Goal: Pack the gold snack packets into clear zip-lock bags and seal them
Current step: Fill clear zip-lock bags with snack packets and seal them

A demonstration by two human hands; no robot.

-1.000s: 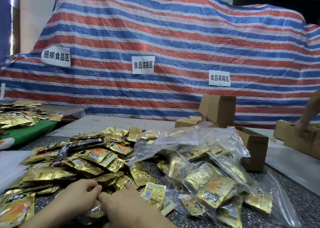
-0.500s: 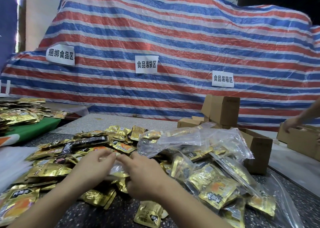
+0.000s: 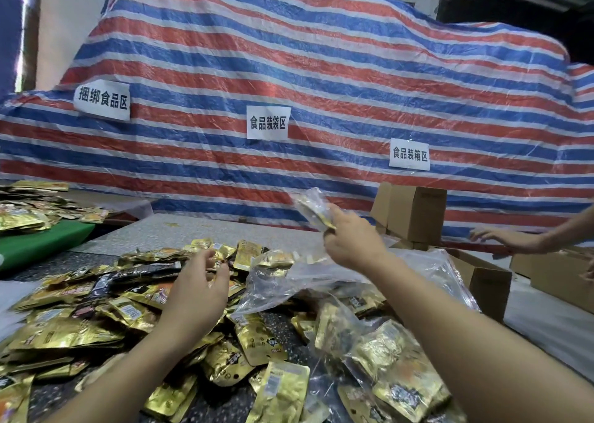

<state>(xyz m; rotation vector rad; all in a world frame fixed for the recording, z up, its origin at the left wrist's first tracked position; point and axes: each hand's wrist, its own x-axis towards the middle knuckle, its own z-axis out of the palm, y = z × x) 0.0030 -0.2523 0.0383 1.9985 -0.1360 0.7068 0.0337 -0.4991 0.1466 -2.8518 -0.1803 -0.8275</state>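
My right hand [image 3: 352,241] is raised above the table and grips a small clear zip-lock bag [image 3: 313,207] with gold packets inside it. My left hand [image 3: 201,286] hovers over the loose pile of gold snack packets [image 3: 96,313] with its fingers relaxed and holding nothing. Several filled clear bags [image 3: 385,358] lie heaped at the right of the pile, under my right forearm.
Cardboard boxes [image 3: 414,213] stand behind the bags, with an open carton [image 3: 482,278] at the right. Another person's hands [image 3: 501,238] reach over cartons at the far right. A striped tarp [image 3: 289,85] with paper signs rises behind. More packets [image 3: 29,210] lie on a green mat at the left.
My hands have come apart. The right hand has lifted the bag up and to the right, away from the pile. The left hand has let go and stays over the packets.
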